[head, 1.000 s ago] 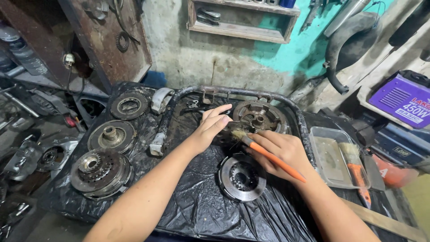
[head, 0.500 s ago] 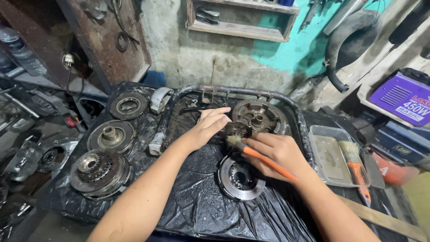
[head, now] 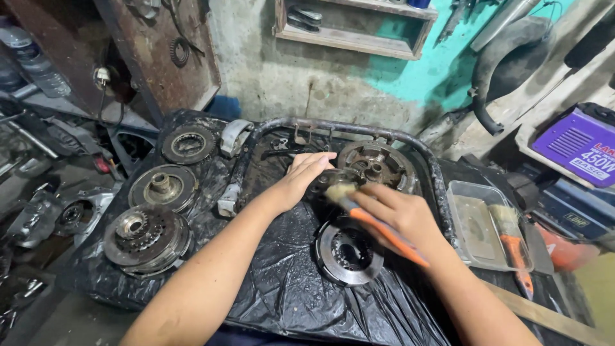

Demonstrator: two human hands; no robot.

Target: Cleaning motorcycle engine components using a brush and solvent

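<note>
My right hand (head: 400, 214) grips an orange-handled paintbrush (head: 379, 229), its bristles on a dark greasy part just left of a round clutch housing (head: 378, 164). My left hand (head: 304, 176) lies flat with fingers together, pressing on that same dark part. Both work inside a black metal-framed tray (head: 410, 141) lined with black plastic sheet. A round metal disc with a centre hole (head: 348, 252) lies on the plastic under my right wrist.
Three round clutch parts (head: 148, 237) lie in a column on the left. A clear plastic tray (head: 477, 221) on the right has a second orange-handled brush (head: 516, 250) on it. A purple box (head: 576, 144) stands far right, a shelf (head: 355, 25) on the wall.
My right hand has moved the brush leftward and further up over the dark part. My left hand has stayed pressed in the same place.
</note>
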